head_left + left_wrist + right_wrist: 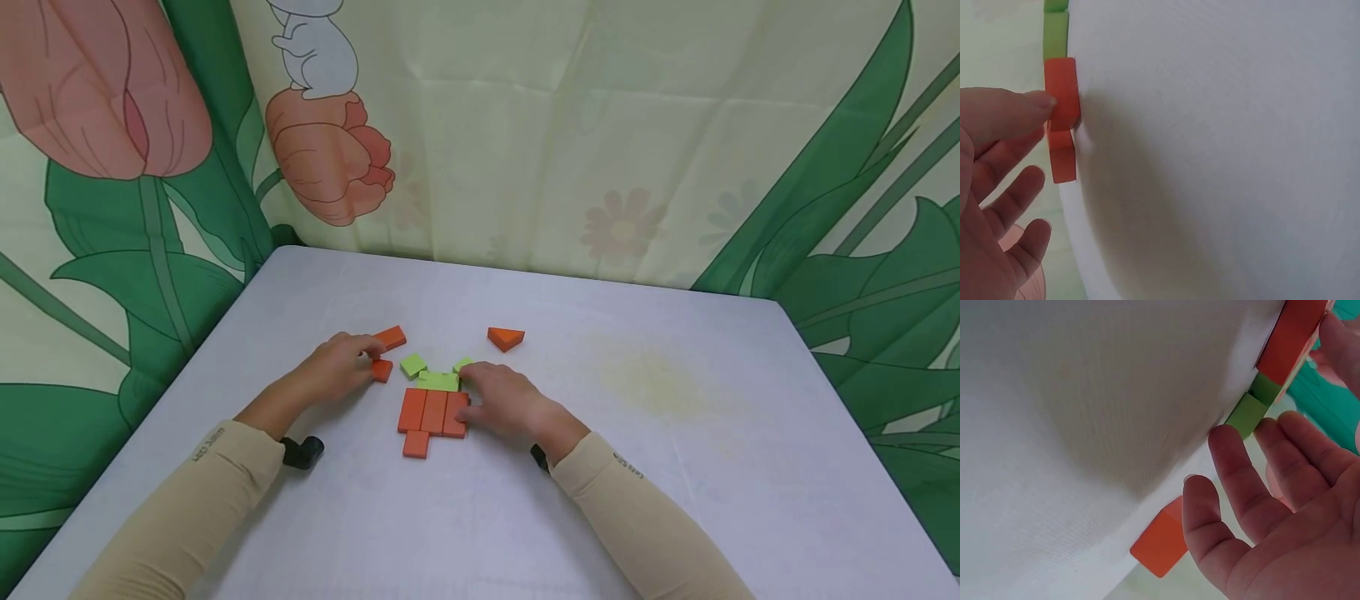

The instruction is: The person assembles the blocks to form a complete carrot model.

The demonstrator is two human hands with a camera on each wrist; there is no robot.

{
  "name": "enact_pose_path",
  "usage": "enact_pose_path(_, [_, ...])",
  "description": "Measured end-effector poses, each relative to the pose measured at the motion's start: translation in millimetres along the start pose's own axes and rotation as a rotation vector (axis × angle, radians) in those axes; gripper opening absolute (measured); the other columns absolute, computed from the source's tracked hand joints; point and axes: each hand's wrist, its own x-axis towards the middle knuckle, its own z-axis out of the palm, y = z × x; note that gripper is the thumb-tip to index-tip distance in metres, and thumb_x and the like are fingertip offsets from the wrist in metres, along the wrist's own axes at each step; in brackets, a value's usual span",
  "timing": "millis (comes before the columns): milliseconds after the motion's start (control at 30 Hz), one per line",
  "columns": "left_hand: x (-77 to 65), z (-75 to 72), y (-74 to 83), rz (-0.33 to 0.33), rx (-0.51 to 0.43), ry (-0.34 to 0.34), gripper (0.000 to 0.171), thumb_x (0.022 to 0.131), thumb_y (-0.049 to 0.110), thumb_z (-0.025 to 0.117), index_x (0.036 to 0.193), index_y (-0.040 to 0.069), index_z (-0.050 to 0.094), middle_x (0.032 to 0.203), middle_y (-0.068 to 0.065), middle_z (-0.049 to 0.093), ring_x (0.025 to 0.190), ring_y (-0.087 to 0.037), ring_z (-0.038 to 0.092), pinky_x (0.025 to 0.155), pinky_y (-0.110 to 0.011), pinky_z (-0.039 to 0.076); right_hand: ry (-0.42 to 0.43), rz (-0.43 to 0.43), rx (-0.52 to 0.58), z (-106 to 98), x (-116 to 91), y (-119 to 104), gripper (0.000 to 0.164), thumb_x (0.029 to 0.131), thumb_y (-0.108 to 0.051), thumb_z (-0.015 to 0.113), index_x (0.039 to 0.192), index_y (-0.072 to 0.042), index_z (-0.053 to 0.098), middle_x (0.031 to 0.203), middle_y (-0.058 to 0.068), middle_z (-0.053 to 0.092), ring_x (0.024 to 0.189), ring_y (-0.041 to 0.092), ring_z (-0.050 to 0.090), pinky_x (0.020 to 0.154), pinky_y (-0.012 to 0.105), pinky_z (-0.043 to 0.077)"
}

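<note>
My left hand (341,367) pinches a small orange square block (382,371) at its left side, thumb on it and index finger reaching behind. A longer orange block (392,337) lies just beyond those fingers. With fingers extended, my right hand (506,400) touches a tilted green square block (462,365), which it partly hides. Its thumb rests at the rightmost orange rectangular block (453,408) of three laid side by side. A green piece (438,382) lies along their top, and another tilted green square block (413,365) sits at its upper left.
An orange triangular block (506,338) lies beyond the right hand. Below the three rectangles, an orange square block (416,445) adjoins them. Everything lies on a white table (675,500), backed by a patterned curtain (525,167).
</note>
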Motion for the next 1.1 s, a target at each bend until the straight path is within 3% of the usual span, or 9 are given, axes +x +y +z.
enact_pose_path(167, [-1.7, -1.3, -1.4, -0.019, -0.008, -0.018, 0.033, 0.093, 0.006, 0.068, 0.126, 0.007, 0.063, 0.126, -0.018, 0.058, 0.122, -0.038, 0.047, 0.099, -0.052, 0.047, 0.002, 0.008, -0.001, 0, 1, 0, 0.065, 0.092, -0.036, 0.074, 0.145, -0.008, 0.05, 0.145, 0.006, 0.051, 0.135, 0.025, 0.045, 0.109, 0.043, 0.039])
enact_pose_path(567, [-12.1, 0.2, 0.5, -0.022, -0.009, 0.011, 0.033, 0.088, 0.012, 0.076, 0.119, 0.007, 0.065, 0.114, -0.013, 0.06, 0.11, -0.032, 0.053, 0.089, -0.044, 0.054, 0.009, 0.02, 0.022, 0, 1, 0, 0.065, 0.09, -0.035, 0.076, 0.144, -0.008, 0.051, 0.145, 0.006, 0.052, 0.134, 0.024, 0.046, 0.107, 0.045, 0.04])
enact_pose_path(800, [-32.1, -9.4, 10.6, 0.088, -0.028, 0.009, 0.027, 0.087, 0.011, 0.075, 0.113, 0.006, 0.068, 0.105, -0.006, 0.063, 0.104, -0.03, 0.056, 0.081, -0.04, 0.054, 0.009, 0.02, 0.026, 0, 0, -1, 0.066, 0.091, -0.036, 0.075, 0.145, -0.009, 0.05, 0.146, 0.006, 0.051, 0.134, 0.025, 0.045, 0.108, 0.046, 0.039])
enact_pose_path(1100, [-48.1, 2.3, 38.0, 0.218, -0.017, -0.017, 0.028, 0.083, 0.012, 0.081, 0.109, 0.008, 0.072, 0.1, 0.004, 0.065, 0.1, -0.023, 0.058, 0.082, -0.036, 0.053, 0.006, 0.022, 0.009, 0, 1, 0, 0.066, 0.09, -0.037, 0.075, 0.145, -0.009, 0.05, 0.146, 0.006, 0.051, 0.134, 0.025, 0.045, 0.107, 0.047, 0.04])
